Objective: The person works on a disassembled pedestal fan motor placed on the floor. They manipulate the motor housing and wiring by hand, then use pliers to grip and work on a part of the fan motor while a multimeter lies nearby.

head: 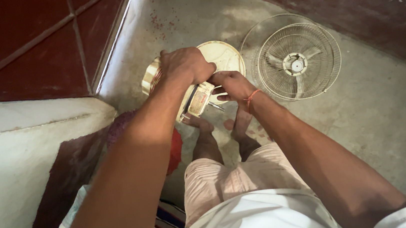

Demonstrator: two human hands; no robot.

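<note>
Cream fan body [200, 98]: held above the concrete floor [388, 109], centre of view. Left hand [185, 65]: clamped over its top. Right hand [230, 85]: fingers closed on its right side; orange thread at the wrist. Round cream base [224, 56]: on the floor, just beyond. Wire fan guard [298, 61]: lying flat, far right.

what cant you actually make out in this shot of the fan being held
- Head view: the top of the cream fan body is hidden under the left hand.
- What the right hand fingers pinch is too small to tell.
- The round base is partly covered by both hands.
- The red cloth is mostly behind the left forearm.
</note>
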